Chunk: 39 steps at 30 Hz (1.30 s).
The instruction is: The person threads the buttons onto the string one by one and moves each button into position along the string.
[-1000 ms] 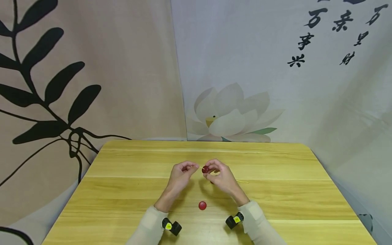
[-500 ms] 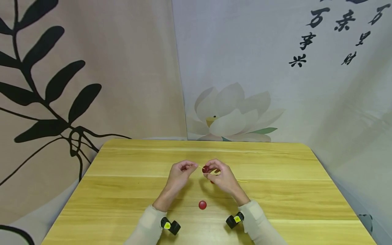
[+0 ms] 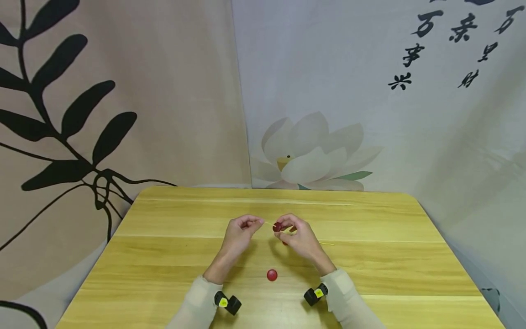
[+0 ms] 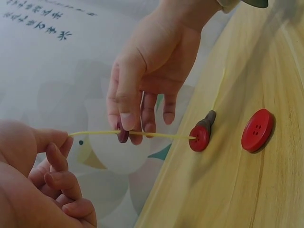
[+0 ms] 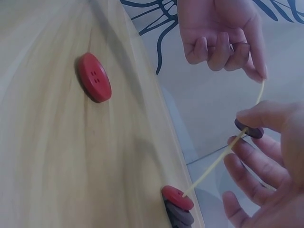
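Observation:
My left hand [image 3: 240, 235] pinches a thin yellow cord [image 4: 95, 132] between thumb and forefinger. Across from it, my right hand [image 3: 299, 237] holds a dark red button [image 4: 123, 133] by its edges, and the cord runs through that button, taut on the left hand's side. Farther along, the cord passes into a red button [image 4: 199, 138] low at the table, with dark, button-like pieces [image 5: 179, 214] behind it. Beyond these the cord's yellow tail [image 3: 326, 244] lies to the right of my right hand. A loose red four-hole button [image 3: 272, 275] lies flat between my forearms.
The wooden table [image 3: 164, 265] stretches out on both sides of my arms. Behind its far edge hang cloth backdrops [image 3: 185, 91] printed with leaves, a lotus and black characters. Each wrist bears a small black camera [image 3: 233, 305].
My left hand has drawn slightly left from the right one, so a bit more cord shows between its fingertips and the held button. The loose button stays put.

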Available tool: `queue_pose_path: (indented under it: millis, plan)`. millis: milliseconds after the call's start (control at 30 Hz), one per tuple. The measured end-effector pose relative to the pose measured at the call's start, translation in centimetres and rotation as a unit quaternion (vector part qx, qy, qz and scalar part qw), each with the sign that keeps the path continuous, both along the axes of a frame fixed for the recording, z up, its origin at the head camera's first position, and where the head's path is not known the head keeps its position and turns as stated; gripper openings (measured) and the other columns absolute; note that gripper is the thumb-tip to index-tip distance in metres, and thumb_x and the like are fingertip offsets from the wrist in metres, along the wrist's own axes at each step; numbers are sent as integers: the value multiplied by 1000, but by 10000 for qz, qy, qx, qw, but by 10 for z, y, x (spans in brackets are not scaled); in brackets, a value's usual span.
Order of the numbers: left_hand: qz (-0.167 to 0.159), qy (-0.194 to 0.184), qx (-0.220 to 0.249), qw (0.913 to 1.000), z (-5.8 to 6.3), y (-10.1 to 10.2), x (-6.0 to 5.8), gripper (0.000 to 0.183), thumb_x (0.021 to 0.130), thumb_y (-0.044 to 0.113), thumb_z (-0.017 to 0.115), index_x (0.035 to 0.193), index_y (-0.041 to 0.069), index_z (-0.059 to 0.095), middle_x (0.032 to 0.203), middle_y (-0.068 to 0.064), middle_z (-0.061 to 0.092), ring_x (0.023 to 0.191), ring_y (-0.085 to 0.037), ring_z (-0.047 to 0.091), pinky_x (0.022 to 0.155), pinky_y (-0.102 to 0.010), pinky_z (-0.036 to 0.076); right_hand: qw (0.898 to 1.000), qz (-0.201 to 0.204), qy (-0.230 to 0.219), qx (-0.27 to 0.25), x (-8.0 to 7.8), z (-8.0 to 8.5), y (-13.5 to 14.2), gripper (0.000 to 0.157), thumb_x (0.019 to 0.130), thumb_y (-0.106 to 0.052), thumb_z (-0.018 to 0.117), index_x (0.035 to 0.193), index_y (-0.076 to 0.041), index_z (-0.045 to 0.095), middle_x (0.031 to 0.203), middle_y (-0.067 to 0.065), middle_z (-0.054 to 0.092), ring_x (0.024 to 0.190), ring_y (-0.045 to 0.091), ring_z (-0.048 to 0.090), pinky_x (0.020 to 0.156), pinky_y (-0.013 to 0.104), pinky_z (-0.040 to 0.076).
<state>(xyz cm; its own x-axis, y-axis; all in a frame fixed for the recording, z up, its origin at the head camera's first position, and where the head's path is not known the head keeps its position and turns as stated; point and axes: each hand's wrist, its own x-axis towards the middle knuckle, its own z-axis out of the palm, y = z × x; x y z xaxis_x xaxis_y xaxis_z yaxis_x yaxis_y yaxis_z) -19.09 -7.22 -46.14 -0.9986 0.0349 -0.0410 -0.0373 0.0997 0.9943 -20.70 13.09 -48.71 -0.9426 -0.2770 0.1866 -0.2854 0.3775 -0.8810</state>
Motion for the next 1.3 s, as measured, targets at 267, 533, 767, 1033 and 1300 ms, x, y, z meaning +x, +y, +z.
queue_pose_path:
  millis: [267,533,767,1033,1300]
  plan:
    - [55,79,-31,9999,-2,-3,-1,20,95,20,68,103,2,72,78,0,54,67,-12,44,53,-20,33,9999,-42,-102,-66,-1,0,1,27,84,-5,75,110,-8,66,98,6,72,97,26,64,86,50,45]
    - [52,28,64,10000,-2,-3,-2,21,94,19,69,102,0,72,76,1,53,62,-10,42,50,-19,31,9998,-37,-92,146,-2,-4,5,25,85,-9,75,107,-14,66,96,-1,71,95,18,63,83,39,48]
    - [130,-37,60,9999,6,-1,1,19,95,15,67,102,-2,70,75,1,51,61,-9,40,50,-20,30,9999,-33,-95,24,-4,-9,6,25,85,-6,75,108,-10,66,98,4,71,97,24,64,84,43,48]
    - [120,-54,64,9999,23,0,9,18,95,8,64,102,-8,68,74,0,51,62,-9,40,52,-19,31,9999,-50,-95,42,-5,-9,8,25,85,-7,75,107,-12,66,97,2,70,95,23,63,84,43,49]
    - [153,19,64,9999,0,-4,-2,19,95,16,68,103,-1,71,78,1,52,67,-11,43,53,-20,33,9997,-119,-87,175,-6,-12,11,26,84,-6,76,107,-14,66,97,0,69,97,25,64,90,50,46]
